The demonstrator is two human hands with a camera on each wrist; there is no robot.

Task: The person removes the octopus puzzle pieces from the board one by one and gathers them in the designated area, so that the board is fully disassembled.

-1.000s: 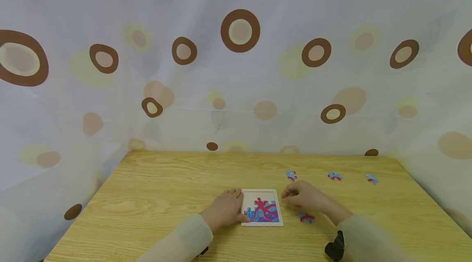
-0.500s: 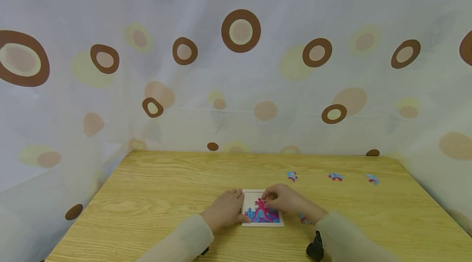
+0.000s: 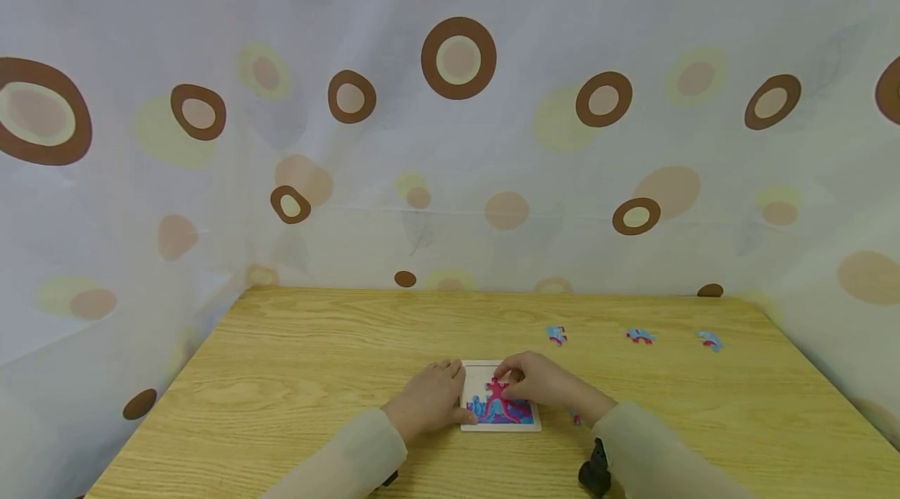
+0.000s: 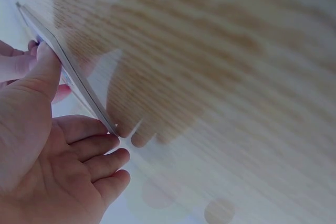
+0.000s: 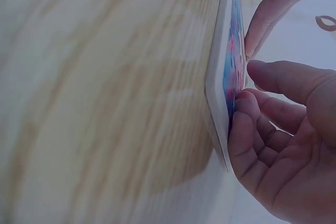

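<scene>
A square white-rimmed puzzle tray point(image 3: 501, 428) lies on the table, partly filled with a pink, blue and purple picture point(image 3: 496, 409). My left hand point(image 3: 429, 397) rests along the tray's left side, fingers nearly straight at its edge and thumb over the rim. Above the right part of the picture is my right hand point(image 3: 541, 383), its thumb and bent forefinger close together. In the right wrist view these fingertips point(image 5: 257, 66) come right up to the picture; whether they pinch a piece is hidden. One puzzle piece point(image 3: 576, 418) shows partly from under the right forearm.
Three loose puzzle pieces lie in a row farther back: a left one point(image 3: 556, 335), a middle one point(image 3: 640, 336) and a right one point(image 3: 710, 340). The wooden table point(image 3: 316, 358) ends at a patterned curtain point(image 3: 457, 147) behind and at both sides.
My right hand has moved left from beside the tray onto the right part of the picture, then shifted slightly farther left. Its forearm now covers most of the nearest loose piece. The left hand stays put.
</scene>
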